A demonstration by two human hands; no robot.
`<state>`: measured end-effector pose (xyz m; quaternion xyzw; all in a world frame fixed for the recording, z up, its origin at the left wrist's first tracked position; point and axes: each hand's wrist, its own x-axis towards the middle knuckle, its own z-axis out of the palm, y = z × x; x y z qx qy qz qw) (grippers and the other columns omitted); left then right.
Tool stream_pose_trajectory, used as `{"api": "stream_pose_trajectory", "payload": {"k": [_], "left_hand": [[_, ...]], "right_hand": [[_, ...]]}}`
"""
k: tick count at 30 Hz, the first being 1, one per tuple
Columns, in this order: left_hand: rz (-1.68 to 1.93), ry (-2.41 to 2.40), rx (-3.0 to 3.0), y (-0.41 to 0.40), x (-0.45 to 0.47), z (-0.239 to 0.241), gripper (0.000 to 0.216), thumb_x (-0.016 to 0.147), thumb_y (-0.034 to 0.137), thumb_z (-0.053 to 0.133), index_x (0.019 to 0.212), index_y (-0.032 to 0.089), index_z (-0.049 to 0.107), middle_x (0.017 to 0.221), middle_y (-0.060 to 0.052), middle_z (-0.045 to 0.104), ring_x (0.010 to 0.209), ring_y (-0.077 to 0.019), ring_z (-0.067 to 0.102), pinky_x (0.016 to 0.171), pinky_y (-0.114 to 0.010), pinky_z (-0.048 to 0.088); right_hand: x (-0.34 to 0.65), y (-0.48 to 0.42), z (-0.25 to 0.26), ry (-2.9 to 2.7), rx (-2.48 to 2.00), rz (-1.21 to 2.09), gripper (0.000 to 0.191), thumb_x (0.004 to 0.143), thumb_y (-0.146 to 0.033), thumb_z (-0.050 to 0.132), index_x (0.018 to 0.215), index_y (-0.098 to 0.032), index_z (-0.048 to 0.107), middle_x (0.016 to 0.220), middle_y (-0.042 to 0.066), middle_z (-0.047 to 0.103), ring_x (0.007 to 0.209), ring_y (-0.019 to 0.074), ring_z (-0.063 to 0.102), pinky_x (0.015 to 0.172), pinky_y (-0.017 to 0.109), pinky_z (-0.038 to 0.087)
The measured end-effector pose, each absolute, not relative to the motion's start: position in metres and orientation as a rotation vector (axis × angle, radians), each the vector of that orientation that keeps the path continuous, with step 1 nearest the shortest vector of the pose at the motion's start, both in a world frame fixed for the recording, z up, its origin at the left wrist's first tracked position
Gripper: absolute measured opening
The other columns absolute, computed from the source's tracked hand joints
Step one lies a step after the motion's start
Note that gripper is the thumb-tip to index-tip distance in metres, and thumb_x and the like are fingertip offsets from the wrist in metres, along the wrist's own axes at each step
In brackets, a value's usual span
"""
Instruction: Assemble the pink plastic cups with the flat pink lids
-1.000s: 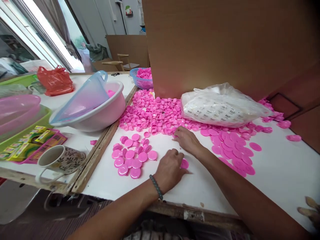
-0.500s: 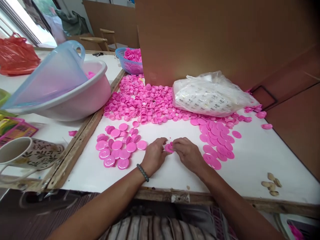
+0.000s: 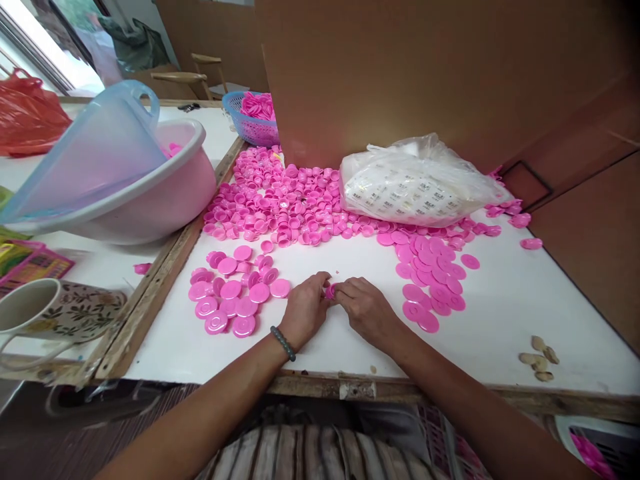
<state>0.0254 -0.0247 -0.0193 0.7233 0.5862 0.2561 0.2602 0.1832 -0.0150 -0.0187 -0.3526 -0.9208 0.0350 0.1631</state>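
Observation:
My left hand (image 3: 305,308) and my right hand (image 3: 364,308) meet over the white table (image 3: 500,320), fingers pinched together on one small pink plastic piece (image 3: 331,291). Left of my left hand lies a cluster of flat pink discs with rings (image 3: 233,293). To the right of my right hand lies a second group of plain pink discs (image 3: 430,277). Behind both, a wide heap of small pink caps (image 3: 285,207) covers the table's far part.
A clear bag of white printed pieces (image 3: 410,187) rests against a brown board (image 3: 400,73). A pink basin (image 3: 165,193) holds a blue scoop (image 3: 95,153). Blue basket (image 3: 250,120), patterned mug (image 3: 45,313), red bag (image 3: 30,113), nut shells (image 3: 540,357).
My right hand came back from the cap heap and my left lifted off the table; both now pinch a pink piece together. The view has tilted down toward the table's near edge.

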Motion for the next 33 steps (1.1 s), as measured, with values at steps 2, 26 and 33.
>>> {"api": "stream_pose_trajectory", "payload": {"k": [2,26,33], "left_hand": [[0.685,1.587,1.955,-0.026,0.026,-0.019,0.033,0.074,0.012,0.056,0.106,0.019,0.050,0.088,-0.002,0.063,0.071,-0.0133,0.059,0.065,-0.026,0.046],[0.851,1.334,1.385,-0.017,0.018,-0.013,0.025,0.071,0.037,0.063,0.080,0.017,0.053,0.055,0.005,0.055,0.047,-0.0079,0.050,0.046,-0.019,0.038],[0.795,1.334,1.006,-0.012,0.023,-0.012,0.035,0.064,0.035,0.071,0.077,0.015,0.046,0.044,0.004,0.056,0.036,-0.0095,0.052,0.039,-0.019,0.042]], "right_hand": [[0.184,-0.014,-0.019,-2.575,-0.975,0.177,0.028,0.083,-0.001,0.037,0.082,-0.015,0.060,0.083,0.007,0.063,0.077,0.0176,0.051,0.068,0.031,0.039],[0.193,-0.007,-0.012,-1.927,-1.259,1.031,0.026,0.088,-0.029,0.044,0.110,-0.024,0.058,0.099,0.003,0.063,0.088,0.0151,0.057,0.076,0.029,0.044],[0.191,-0.007,-0.019,-2.299,-1.137,0.655,0.010,0.082,-0.022,0.057,0.086,-0.021,0.066,0.085,0.004,0.060,0.084,0.0163,0.052,0.070,0.028,0.043]]}}
